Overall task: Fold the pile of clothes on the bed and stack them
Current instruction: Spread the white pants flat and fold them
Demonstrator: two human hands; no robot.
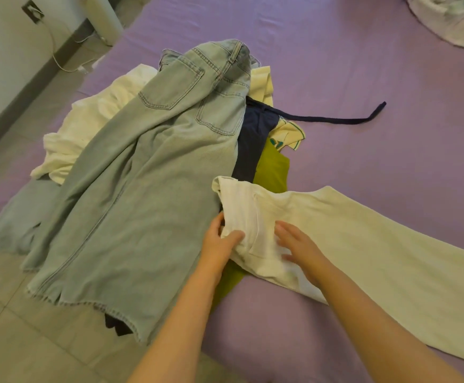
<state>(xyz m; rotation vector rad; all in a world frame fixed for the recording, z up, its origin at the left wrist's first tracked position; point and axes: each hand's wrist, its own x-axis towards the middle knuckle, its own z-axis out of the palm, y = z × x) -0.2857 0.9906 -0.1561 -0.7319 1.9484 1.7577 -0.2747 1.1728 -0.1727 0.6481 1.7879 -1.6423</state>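
Hands at work on cream trousers [363, 244] spread near right on the bed [363, 64]; left hand [219, 241] pinches the waistband, right hand [297, 244] presses flat; soft, light cloth, probably best gripped at waistband and hems; jeans [142, 175] top the pile, left.

Pale blue jeans [142, 172] lie on a lilac sheet [363, 64], cream trousers [363, 244] at four o'clock; navy garment [250, 145] and olive-green top [272, 170] between (white cloth [87, 128] at ten).
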